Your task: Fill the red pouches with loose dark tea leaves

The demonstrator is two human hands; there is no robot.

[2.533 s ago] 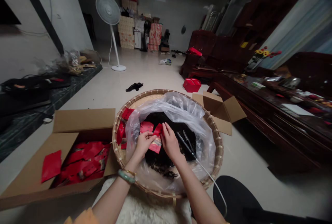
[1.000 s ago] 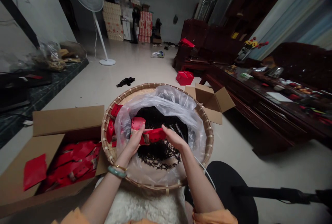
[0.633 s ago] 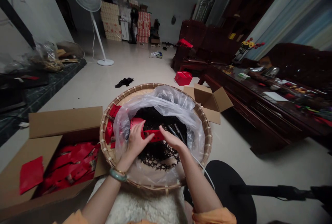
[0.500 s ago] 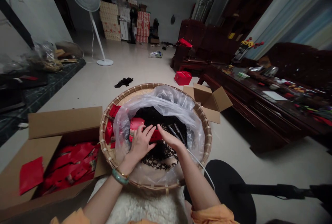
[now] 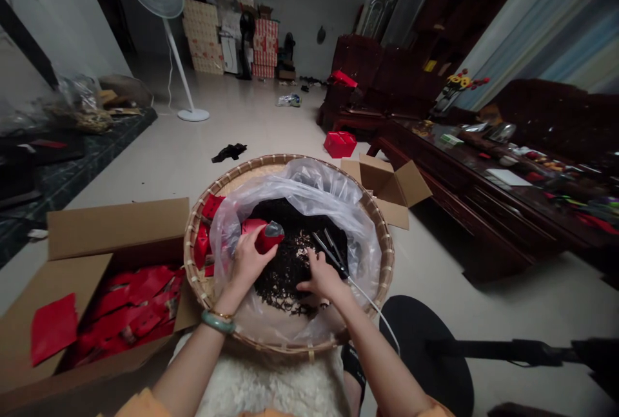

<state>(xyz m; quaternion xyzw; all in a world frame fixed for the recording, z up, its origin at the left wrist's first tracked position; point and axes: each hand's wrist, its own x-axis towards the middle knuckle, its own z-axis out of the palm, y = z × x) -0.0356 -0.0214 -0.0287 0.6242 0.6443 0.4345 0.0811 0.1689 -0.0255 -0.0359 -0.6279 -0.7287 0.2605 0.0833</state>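
A round woven bamboo basket (image 5: 387, 262), lined with a clear plastic bag (image 5: 309, 178), stands in front of me. Dark, dry, tea-like leaves (image 5: 280, 275) lie inside the bag. My left hand (image 5: 249, 262) is closed around a small red packet (image 5: 265, 242), whose clear plastic top faces up and right. Another red packet (image 5: 251, 225) lies just behind that hand. Over the leaves, my right hand (image 5: 323, 277) has its fingers apart; none of them grips anything visible. Close to it lie slim metal tools (image 5: 329, 251) with a white cord (image 5: 372, 307).
An open carton (image 5: 120, 230) of red packets stands at left, one loose red packet (image 5: 54, 329) on its flap. A smaller open carton (image 5: 387, 185) sits beyond the basket. A black round base (image 5: 420, 359) is at right; a dark wooden table (image 5: 435, 165) stands farther right.
The red packet has been tipped upward in my left hand, so its open-looking top shows. My right hand has moved away from it, down and right over the leaves, fingers spreading.
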